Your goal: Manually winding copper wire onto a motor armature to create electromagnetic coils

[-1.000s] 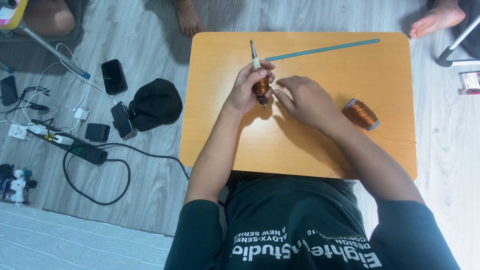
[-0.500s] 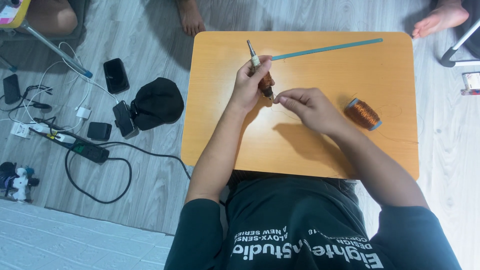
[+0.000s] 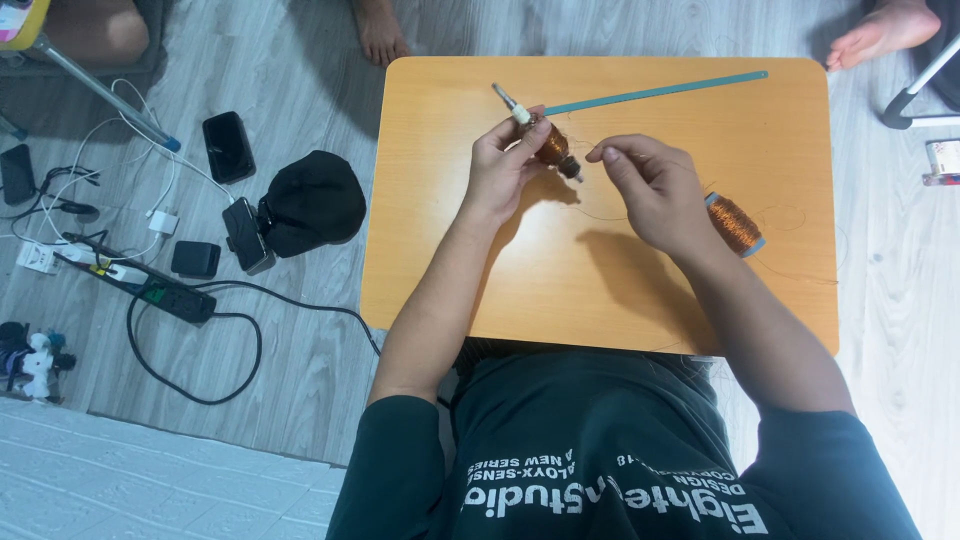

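Note:
My left hand (image 3: 500, 165) grips a small motor rotor (image 3: 549, 146) wound with copper wire, its shaft pointing up-left, held above the orange table (image 3: 600, 290). My right hand (image 3: 650, 190) is just to the right of the rotor, thumb and forefinger pinched on a thin strand of copper wire. A spool of copper wire (image 3: 736, 224) lies on the table beside my right wrist, with loose wire trailing toward the table's right edge. A long teal ruler (image 3: 660, 92) lies along the far side of the table.
On the floor to the left lie a black cap (image 3: 312, 202), phones (image 3: 228, 146), a power strip (image 3: 165, 297) with cables and chargers. Other people's bare feet (image 3: 378, 30) show beyond the table's far edge. A metal stand leg (image 3: 920, 90) is at the right.
My right hand has drawn away from the rotor toward the right, pulling the wire out. My left hand has turned the rotor slightly and kept its hold.

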